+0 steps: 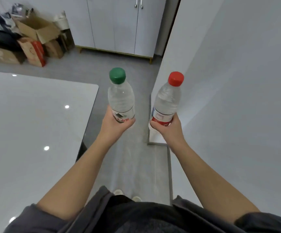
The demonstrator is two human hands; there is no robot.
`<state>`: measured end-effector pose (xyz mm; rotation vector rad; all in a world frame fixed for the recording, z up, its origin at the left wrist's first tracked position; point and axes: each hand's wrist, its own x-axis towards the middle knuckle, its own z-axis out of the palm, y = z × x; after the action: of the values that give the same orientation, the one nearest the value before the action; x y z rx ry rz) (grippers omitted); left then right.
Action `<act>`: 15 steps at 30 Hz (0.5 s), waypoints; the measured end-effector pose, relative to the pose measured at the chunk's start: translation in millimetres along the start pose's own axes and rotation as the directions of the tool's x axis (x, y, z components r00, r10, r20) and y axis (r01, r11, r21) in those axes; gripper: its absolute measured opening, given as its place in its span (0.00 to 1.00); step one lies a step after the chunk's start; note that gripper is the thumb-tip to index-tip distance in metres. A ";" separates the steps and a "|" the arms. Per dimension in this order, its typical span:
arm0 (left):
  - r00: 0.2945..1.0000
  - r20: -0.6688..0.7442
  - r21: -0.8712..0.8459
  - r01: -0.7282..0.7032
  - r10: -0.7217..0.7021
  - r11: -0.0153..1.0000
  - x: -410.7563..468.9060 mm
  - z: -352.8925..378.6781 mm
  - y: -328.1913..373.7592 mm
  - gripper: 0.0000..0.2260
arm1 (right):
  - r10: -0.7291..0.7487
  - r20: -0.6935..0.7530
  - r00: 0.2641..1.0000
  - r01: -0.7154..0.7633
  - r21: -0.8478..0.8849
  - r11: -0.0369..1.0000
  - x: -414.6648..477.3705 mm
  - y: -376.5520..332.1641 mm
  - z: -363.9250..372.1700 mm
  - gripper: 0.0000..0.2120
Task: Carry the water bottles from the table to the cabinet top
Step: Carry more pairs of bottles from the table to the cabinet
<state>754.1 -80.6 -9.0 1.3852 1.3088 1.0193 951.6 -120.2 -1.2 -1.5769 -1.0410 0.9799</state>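
My left hand (pixel 115 122) grips the lower part of a clear water bottle with a green cap (pixel 121 96), held upright over the grey floor. Level with it to the right, my right hand (pixel 167 127) grips the base of a second clear bottle with a red cap and red label (pixel 167 100). Both bottles stand in the air just past the glossy white table (pixel 35 125), whose corner lies to the left. A white cabinet with doors and handles (pixel 116 26) stands ahead across the floor; its top is out of view.
A white wall (pixel 229 81) runs close along the right, its corner by the red-capped bottle. Several cardboard boxes and dark bags (pixel 27 42) are piled at the far left. A strip of grey floor (pixel 131 152) leads between table and wall toward the cabinet.
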 end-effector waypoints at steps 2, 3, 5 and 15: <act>0.996 0.031 -0.010 -0.085 0.085 0.996 19.3 -4.4 31.6 0.23 | -0.057 -0.024 0.998 0.058 0.047 0.997 8.1 -31.3 -4.6 0.23; 0.992 0.046 -0.012 -0.121 0.121 0.993 27.2 -7.9 48.1 0.23 | -0.086 -0.029 0.996 0.088 0.070 0.994 11.3 -47.8 -7.1 0.22; 0.979 0.068 -0.022 -0.192 0.193 0.981 39.9 -16.4 83.2 0.23 | -0.145 -0.034 0.989 0.148 0.112 0.983 17.4 -81.7 -13.6 0.21; 0.891 0.103 -0.155 -0.424 0.441 0.892 58.3 -53.3 222.0 0.19 | -0.401 -0.012 0.916 0.397 0.170 0.902 23.0 -218.5 -33.4 0.19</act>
<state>754.2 -14.7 217.2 1.6562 0.8300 1.2548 954.3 -72.3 215.8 -1.1525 -1.2054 0.7800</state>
